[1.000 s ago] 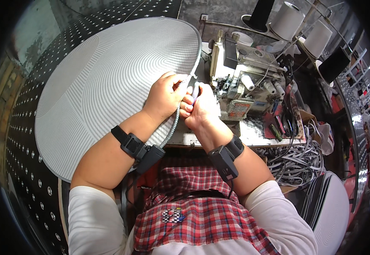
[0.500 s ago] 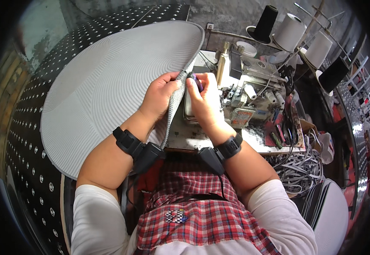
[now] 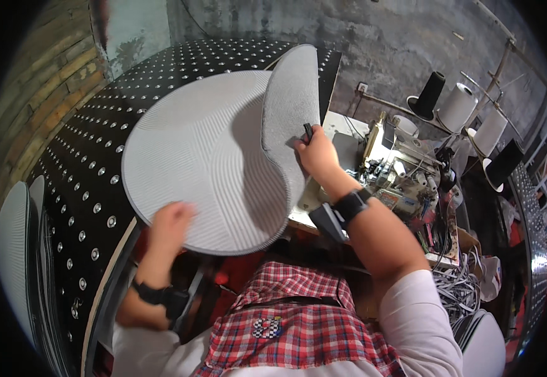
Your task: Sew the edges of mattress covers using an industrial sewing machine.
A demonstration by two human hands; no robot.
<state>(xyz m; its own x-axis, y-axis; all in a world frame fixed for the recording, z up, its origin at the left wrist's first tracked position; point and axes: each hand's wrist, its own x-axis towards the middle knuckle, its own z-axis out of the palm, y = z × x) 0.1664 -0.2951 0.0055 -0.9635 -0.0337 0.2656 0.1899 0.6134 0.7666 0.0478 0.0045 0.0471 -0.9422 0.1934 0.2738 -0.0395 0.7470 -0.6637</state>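
Note:
A large round grey mat (image 3: pixel 191 157) with a ribbed surface and a bound edge lies on the black table. Its right side is folded up and over, showing the plain grey underside (image 3: pixel 289 94). My right hand (image 3: pixel 320 154) is closed around a small dark hand tool (image 3: pixel 308 131), which looks like thread snips, and rests against this folded flap. My left hand (image 3: pixel 171 226) is at the mat's near-left edge, smeared by motion, so its fingers cannot be made out.
An overlock sewing machine (image 3: pixel 405 166) stands right of the mat, with thread cones (image 3: pixel 457 107) behind it. Metal studs dot the black table (image 3: pixel 95 206). Grey binding strips (image 3: pixel 462 283) hang in a heap at lower right. Stacked mats (image 3: pixel 12 251) stand at far left.
My left hand has let go of the mat's edge and moved down to the left. The mat has shifted, its right side now folded over. My right hand still holds the small tool.

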